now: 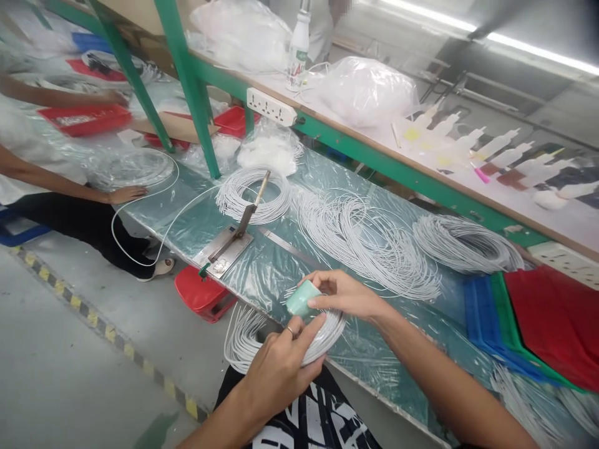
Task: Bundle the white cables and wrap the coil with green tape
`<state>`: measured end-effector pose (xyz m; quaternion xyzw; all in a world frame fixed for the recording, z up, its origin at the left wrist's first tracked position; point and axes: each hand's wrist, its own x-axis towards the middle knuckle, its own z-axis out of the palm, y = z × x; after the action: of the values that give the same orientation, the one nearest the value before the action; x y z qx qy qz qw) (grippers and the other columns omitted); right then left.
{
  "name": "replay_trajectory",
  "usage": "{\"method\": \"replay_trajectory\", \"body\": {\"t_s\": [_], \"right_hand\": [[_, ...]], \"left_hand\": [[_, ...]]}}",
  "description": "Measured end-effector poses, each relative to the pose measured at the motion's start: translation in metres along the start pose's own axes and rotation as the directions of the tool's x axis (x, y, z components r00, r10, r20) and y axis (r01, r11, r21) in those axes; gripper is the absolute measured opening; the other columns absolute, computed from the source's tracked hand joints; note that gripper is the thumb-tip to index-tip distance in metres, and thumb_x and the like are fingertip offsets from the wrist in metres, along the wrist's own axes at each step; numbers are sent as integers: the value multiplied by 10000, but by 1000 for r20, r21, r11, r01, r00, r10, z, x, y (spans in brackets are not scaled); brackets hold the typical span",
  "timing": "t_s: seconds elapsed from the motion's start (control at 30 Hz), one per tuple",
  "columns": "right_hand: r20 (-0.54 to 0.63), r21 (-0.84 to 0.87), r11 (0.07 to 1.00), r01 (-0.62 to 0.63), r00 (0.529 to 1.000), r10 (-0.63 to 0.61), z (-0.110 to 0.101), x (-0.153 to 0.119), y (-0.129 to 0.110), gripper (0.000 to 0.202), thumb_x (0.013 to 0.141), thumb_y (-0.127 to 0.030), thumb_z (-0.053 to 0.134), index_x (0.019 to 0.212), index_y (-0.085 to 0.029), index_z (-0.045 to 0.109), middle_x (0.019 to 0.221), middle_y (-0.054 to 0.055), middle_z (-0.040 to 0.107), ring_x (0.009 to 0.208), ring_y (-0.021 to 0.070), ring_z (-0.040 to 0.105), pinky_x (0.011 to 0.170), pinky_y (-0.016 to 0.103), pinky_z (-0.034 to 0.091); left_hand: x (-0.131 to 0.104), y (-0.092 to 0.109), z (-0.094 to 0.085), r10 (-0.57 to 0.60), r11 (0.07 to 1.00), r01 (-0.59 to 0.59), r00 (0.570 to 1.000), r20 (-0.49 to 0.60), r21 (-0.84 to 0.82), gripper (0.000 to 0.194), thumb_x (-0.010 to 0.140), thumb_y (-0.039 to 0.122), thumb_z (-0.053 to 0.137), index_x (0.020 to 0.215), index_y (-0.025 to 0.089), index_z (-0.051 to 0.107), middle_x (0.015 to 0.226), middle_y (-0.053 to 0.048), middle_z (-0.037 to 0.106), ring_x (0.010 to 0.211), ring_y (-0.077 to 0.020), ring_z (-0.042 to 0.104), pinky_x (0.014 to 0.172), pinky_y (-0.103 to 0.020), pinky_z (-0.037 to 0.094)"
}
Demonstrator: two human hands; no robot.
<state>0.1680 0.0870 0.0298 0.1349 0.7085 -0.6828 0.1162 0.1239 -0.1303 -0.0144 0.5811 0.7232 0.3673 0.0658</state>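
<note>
A coil of thin white wire [330,333] hangs over the table's front edge above my lap. My left hand [287,362] is closed around the coil, its index finger lying along the strands. In my right hand [339,293], thumb and fingers grip a light green roll of tape [302,299] against the coil. Cut wire ends stick out just behind the tape on its left. Part of the coil is hidden under my left hand.
A lever cutter [231,243] on a metal plate stands left of my hands. Several white wire coils [369,243] lie behind them. Blue, green and red trays [556,318] sit at right. Bottles [496,146] line the shelf. A co-worker's hand [127,194] rests at left beside wire.
</note>
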Motion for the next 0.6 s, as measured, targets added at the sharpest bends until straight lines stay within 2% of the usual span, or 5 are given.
{"method": "replay_trajectory", "body": {"t_s": [0.1,0.2,0.37,0.47,0.6], "right_hand": [[77,-114,994,-2,997,11,3,13,14,322,705,-392,825,729,-189,577,1059,32,656,915,180,601,830,330,452],[156,-188,979,-75,982,105,4,22,22,315,691,-426,801,744,-193,596,837,-15,629,763,143,540,701,290,412],[123,-495,842,-217,941,314,-3,28,15,268,712,-449,709,706,-217,575,608,-68,467,586,110,389,535,286,280],[174,-520,814,-259,901,398,-10,31,9,329,736,-494,648,598,-215,542,518,-71,376,513,104,319,492,303,229],[211,-493,829,-265,887,410,-20,32,10,361,731,-475,623,512,-210,513,473,-69,350,465,97,275,467,309,215]], "left_hand": [[-3,-4,0,26,1000,-25,999,-25,16,510,919,244,595,1402,173,450,1073,-150,643,770,-278,708,550,-372,593],[-4,-7,0,-4,998,-3,992,-123,-58,461,879,203,633,1326,161,529,1092,-144,646,820,-266,714,640,-363,615],[3,-6,-7,-110,958,67,984,-143,-278,404,829,154,709,1223,185,624,997,-65,634,851,-173,677,741,-240,571],[9,-4,-12,-142,942,96,982,-123,-321,395,831,155,717,1216,198,640,960,-43,623,827,-147,647,732,-215,545],[17,-4,-10,-144,941,107,985,-93,-320,341,849,176,705,1186,210,664,1006,-61,596,860,-157,646,725,-228,556]]}}
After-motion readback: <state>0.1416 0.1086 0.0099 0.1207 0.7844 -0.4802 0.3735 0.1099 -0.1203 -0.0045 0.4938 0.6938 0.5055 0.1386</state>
